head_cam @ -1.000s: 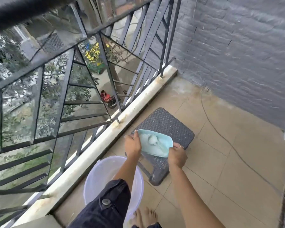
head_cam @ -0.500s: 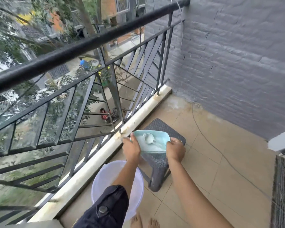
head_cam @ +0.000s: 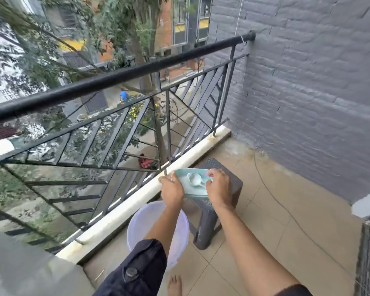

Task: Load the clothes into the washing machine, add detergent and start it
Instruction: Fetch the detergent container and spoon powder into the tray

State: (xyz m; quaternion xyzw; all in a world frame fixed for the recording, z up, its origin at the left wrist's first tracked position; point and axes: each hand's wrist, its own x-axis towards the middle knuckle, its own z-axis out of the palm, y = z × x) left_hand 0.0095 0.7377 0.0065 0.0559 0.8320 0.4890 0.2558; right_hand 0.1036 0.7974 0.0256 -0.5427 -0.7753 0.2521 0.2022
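Hands: left hand [head_cam: 172, 190] and right hand [head_cam: 219, 189] kept gripping the teal tub [head_cam: 193, 191] by its ends, white scoop [head_cam: 193, 179] inside. Tub appeared lifted clear of the grey stool [head_cam: 233, 182] since a second earlier. Probably detergent fetched; washer not in view. No legible labels.

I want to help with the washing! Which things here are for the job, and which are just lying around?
For the job: teal tub, gripped by the left hand and the right hand; white scoop inside it, probably for detergent.
Just lying about: white bucket, grey stool, black railing.
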